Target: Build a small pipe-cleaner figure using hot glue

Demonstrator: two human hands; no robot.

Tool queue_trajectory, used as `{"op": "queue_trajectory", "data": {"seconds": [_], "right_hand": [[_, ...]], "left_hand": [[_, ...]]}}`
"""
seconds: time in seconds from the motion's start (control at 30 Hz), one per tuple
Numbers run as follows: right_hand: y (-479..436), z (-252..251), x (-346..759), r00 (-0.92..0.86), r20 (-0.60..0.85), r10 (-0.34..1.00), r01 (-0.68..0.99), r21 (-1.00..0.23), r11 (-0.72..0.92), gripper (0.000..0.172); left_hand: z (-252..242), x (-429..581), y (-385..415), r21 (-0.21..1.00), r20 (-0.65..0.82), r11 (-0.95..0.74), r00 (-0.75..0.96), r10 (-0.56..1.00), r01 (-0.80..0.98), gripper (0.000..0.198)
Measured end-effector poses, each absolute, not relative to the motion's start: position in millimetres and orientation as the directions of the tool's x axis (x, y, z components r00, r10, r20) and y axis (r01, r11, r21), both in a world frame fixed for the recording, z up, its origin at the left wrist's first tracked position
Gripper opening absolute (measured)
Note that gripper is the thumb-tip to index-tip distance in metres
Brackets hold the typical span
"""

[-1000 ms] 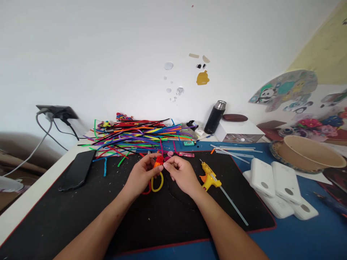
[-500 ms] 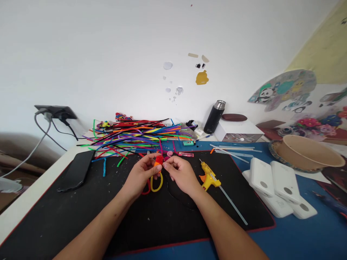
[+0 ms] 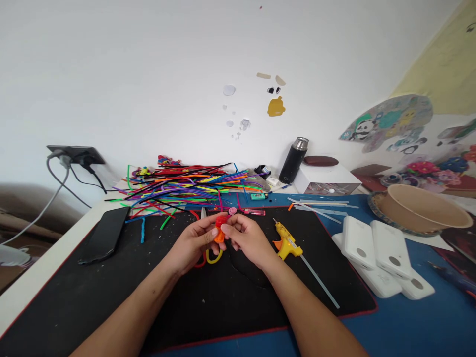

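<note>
A small piece of coiled pipe cleaner (image 3: 220, 228), red at the top and orange below, is pinched between both hands over the black mat (image 3: 223, 307). My left hand (image 3: 192, 243) grips its left side with thumb and fingers. The right thumb and fingers of my right hand (image 3: 250, 237) press on it from the right. Partly hidden under the hands lies a pair of scissors (image 3: 214, 260) with a yellow and a red handle. A pink spiral coil (image 3: 232, 211) is just beyond the fingertips.
Behind the hands spreads a pile of coloured pipe cleaners (image 3: 178, 186). A yellow glue gun (image 3: 285, 241) lies to the right, near glue sticks (image 3: 320, 208) and white boxy devices (image 3: 359, 243). On the left is a black phone (image 3: 105, 234); a black flask (image 3: 294, 161) stands at the back.
The pipe cleaner piece has turned in the fingers, showing more orange at its lower end. My right thumb has moved onto it, and both hands have shifted slightly.
</note>
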State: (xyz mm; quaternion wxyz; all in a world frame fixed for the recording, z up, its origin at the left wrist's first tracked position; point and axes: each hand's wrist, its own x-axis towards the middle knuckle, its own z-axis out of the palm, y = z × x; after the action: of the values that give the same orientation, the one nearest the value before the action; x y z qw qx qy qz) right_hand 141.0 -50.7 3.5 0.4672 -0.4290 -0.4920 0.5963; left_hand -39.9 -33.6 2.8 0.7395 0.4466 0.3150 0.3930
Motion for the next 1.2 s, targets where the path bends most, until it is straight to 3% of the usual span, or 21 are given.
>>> {"op": "queue_trajectory", "data": {"seconds": [0.13,0.37,0.47,0.6,0.77,1.2], "right_hand": [[-53,7,140,-0.247,-0.097,0.964,-0.215,-0.965,-0.152,0.043],[-52,3,138,-0.251,-0.12,0.96,-0.24,-0.954,-0.182,0.045],[-49,-2,138,-0.211,-0.124,0.969,-0.248,-0.953,-0.176,0.047],[-46,-6,138,-0.146,-0.121,0.982,-0.273,-0.949,-0.158,0.048],[-48,-5,136,-0.139,-0.083,0.987,-0.221,-0.969,-0.113,0.042],[-47,-6,142,-0.184,-0.024,0.983,-0.033,-0.999,-0.031,0.035]], "left_hand": [[5,-40,-36,0.866,-0.163,0.385,0.548,0.82,-0.319,0.058],[5,-39,-36,0.89,-0.184,0.376,0.551,0.814,-0.257,0.062],[3,-38,-34,0.951,-0.182,0.279,0.487,0.854,-0.134,0.064],[4,-36,-34,0.998,-0.064,0.062,0.364,0.929,0.017,0.064],[5,-33,-40,0.996,0.037,-0.064,0.38,0.924,0.057,0.064],[-2,-40,-27,0.998,-0.027,0.042,0.324,0.946,-0.041,0.064]]}}
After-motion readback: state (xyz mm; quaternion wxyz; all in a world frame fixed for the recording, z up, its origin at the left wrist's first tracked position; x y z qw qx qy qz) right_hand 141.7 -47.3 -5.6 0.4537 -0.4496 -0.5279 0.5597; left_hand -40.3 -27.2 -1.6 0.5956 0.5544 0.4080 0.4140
